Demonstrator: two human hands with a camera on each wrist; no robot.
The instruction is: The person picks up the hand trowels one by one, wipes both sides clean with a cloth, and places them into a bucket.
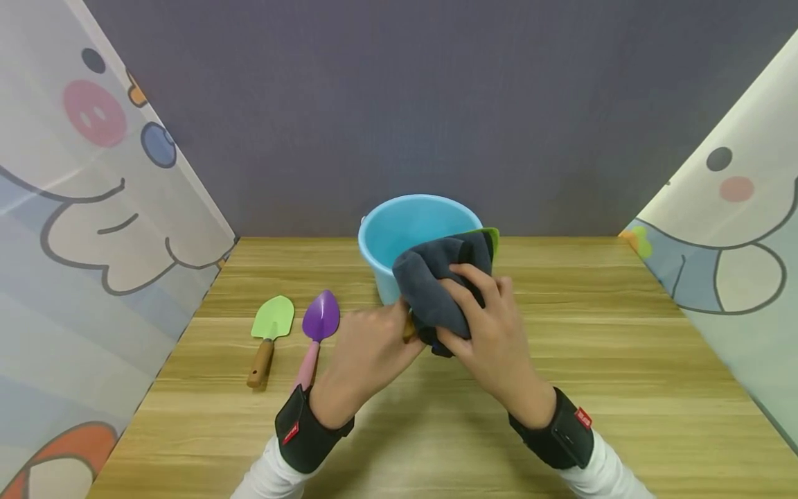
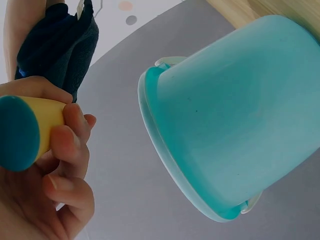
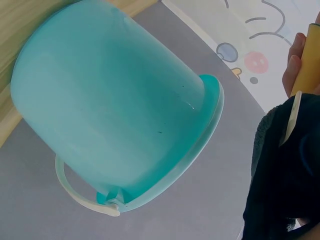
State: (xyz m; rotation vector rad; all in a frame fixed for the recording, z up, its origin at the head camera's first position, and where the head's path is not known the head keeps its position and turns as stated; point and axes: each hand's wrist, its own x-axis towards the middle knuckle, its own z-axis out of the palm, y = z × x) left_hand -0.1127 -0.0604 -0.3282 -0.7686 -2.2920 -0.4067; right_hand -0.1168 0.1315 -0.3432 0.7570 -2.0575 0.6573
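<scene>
My left hand (image 1: pixel 374 346) grips the yellow handle (image 2: pixel 50 117) of a hand tool; its blue end cap (image 2: pixel 19 132) shows in the left wrist view. A dark grey cloth (image 1: pixel 433 281) is wrapped over the tool's head, and my right hand (image 1: pixel 489 333) holds it there with curled fingers. Past the cloth pokes a green edge (image 1: pixel 494 239); the rest of the head is hidden, so its exact kind cannot be told. Both hands are in front of a light blue bucket (image 1: pixel 372 253), with the cloth overlapping its near rim in the head view.
On the wooden table (image 1: pixel 623 360) to the left lie a green trowel (image 1: pixel 273 319) with a wooden handle and a purple trowel (image 1: pixel 321 317) with a pink handle. A grey wall (image 1: pixel 399 97) stands behind the bucket, with cartoon-printed sheets (image 1: pixel 742 256) at both sides.
</scene>
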